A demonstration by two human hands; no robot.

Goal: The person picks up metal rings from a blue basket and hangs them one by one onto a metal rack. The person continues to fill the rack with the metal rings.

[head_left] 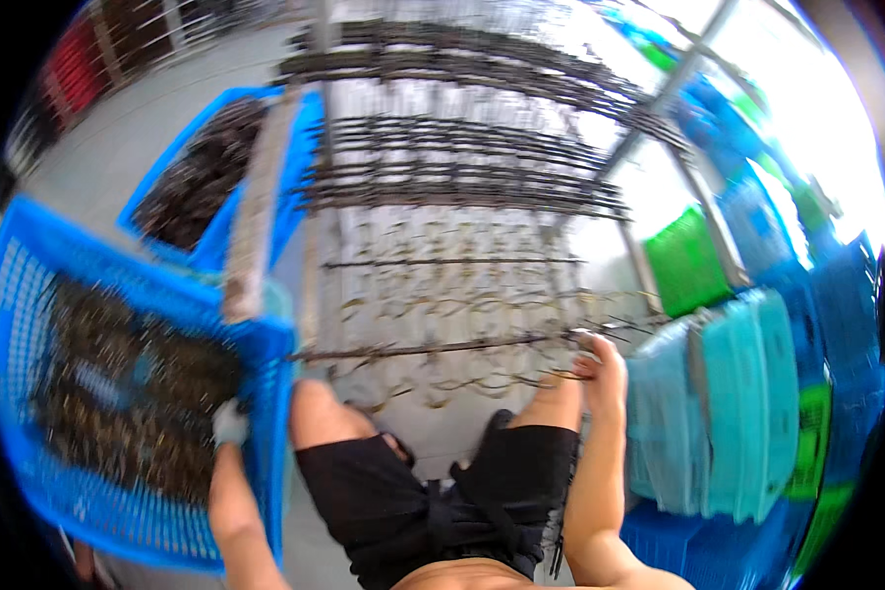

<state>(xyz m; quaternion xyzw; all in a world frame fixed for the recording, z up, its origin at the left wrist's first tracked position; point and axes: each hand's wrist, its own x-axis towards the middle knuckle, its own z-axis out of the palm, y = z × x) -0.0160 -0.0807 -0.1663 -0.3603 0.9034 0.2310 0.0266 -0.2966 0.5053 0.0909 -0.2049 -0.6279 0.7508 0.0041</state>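
- At the near left, the blue basket [268, 472] holds a dark pile [118, 383] of what look like small, rough pieces; blur hides what they are.
- Over the basket's right side, the left hand [231, 425], pale as if gloved, is at the edge of the pile. I cannot tell how far open its grip is, or whether it has hold of a piece.
- In the middle, just beyond the knees, the near rod [433, 348] lies crosswise, with thin curved hooks [433, 395] below it.
- At the rod's right end, the right hand [600, 369] has its fingers partly curled; whether its grip has closed on the rod or only rests beside it, I cannot tell.
- Along its length, the rod looks stiff and fairly light, best held at a bare end, away from the hooks, which could snag or bend.
- In the pile, the pieces are probably light singly, perhaps wet and slippery; taking each by its firm middle seems safest.
- Farther off, dark rods [482, 133] sit in rows on a rack.
- At the far left, a blue tub [300, 187] holds another dark heap [206, 172].
- To the right, turquoise crates [752, 413] stand near a green crate [688, 261].
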